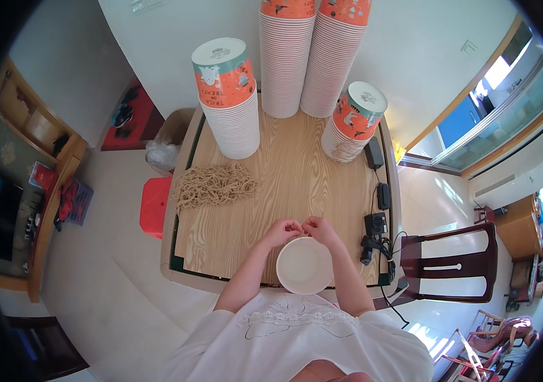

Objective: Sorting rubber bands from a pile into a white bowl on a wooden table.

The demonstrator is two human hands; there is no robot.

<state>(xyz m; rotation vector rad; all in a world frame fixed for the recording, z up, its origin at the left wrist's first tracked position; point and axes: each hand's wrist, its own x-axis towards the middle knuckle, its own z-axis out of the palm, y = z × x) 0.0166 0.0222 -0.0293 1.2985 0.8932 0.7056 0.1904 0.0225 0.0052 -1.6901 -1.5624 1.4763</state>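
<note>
Two hands were busy at the near edge of the wooden table [297,184], both at the far rim of a white paper bowl [305,265]. The bowl stood upright on the table, its open mouth facing up, just in front of the person's body. The left hand [282,232] was closed, its fingers curled together as if pinching something small at the rim — what it pinched was too small to make out. The right hand [321,229] was also curled, fingertips nearly meeting those of the left hand above the bowl's edge. Whether a piece of string was between them, I could not tell.

Further away on the left part of the table lay a loose pile of tan strings [215,184], well apart from the hands. Behind it stood a stack of paper bowls [228,102] with an orange printed band near the top. Two taller stacks [313,57] rose at the far edge, side by side, and a shorter, tilted stack [355,124] leaned at the right.

Along the right edge of the table were some black chargers and cables [378,223]. A dark wooden chair [456,261] stood to the right of the table, and a red stool [155,205] to the left — partly under the table's edge.
</note>
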